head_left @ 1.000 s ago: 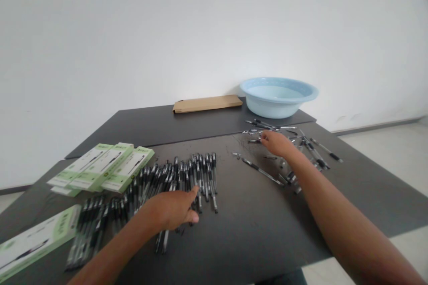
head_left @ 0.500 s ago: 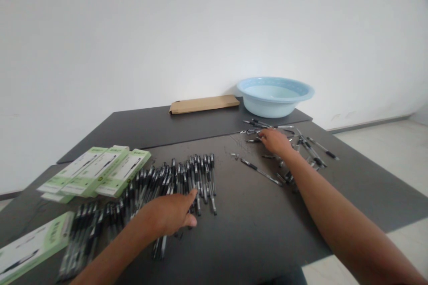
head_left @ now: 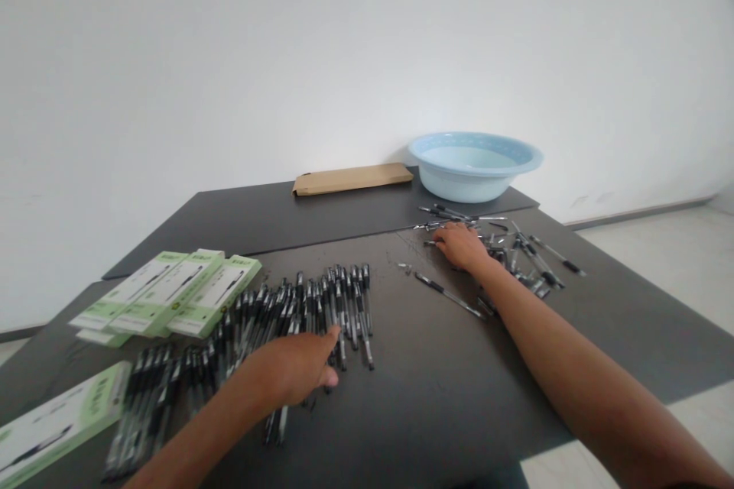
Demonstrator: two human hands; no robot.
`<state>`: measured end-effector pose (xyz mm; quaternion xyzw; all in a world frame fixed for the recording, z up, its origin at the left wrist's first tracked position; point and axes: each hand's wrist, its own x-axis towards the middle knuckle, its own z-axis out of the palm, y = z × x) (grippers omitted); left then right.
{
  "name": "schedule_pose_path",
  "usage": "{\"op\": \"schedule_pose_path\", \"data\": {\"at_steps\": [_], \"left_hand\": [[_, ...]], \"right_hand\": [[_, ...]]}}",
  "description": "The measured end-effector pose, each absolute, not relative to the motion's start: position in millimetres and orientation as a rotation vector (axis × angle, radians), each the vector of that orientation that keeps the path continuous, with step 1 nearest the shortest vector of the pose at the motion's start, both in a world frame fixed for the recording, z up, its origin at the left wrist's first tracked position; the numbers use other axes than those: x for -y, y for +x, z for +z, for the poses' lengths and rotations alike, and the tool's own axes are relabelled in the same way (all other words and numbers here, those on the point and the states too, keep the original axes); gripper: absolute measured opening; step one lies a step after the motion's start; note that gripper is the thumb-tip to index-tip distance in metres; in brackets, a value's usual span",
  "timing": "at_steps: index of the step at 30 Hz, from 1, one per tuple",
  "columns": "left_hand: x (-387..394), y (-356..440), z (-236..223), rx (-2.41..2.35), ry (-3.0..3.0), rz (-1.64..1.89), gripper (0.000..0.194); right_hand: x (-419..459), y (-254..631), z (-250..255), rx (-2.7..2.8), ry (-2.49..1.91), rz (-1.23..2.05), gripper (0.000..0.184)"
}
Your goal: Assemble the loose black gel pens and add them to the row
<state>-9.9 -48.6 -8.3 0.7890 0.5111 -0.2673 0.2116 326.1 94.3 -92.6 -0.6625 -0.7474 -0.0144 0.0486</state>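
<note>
Lying around right fingers [head_left: 443, 235], contact unclear: pens [head_left: 452, 212]

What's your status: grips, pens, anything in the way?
Left grip over rowed pens. Right grip among scattered pens; both holds unclear. Light-blue basin beyond, blocking neither.

Soft gray light falls on the white wall [head_left: 229, 53]. The blue basin [head_left: 467, 185] makes a faint shadow there. The nearest pens [head_left: 143, 405] look blurry.
</note>
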Motion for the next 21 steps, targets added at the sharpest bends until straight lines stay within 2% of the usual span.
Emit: {"op": "schedule_pose_path", "data": {"at_steps": [11, 21], "left_hand": [[49, -12, -16, -1.419, 2.191, -0.725, 0.068], [49, -10, -14, -1.419, 2.177, -0.754, 0.063]], "right_hand": [[-91, 327, -88, 2.272, -1.87, -0.063, 0.023], [-95, 332, -86, 2.224, -1.928, -0.05, 0.032]]}}
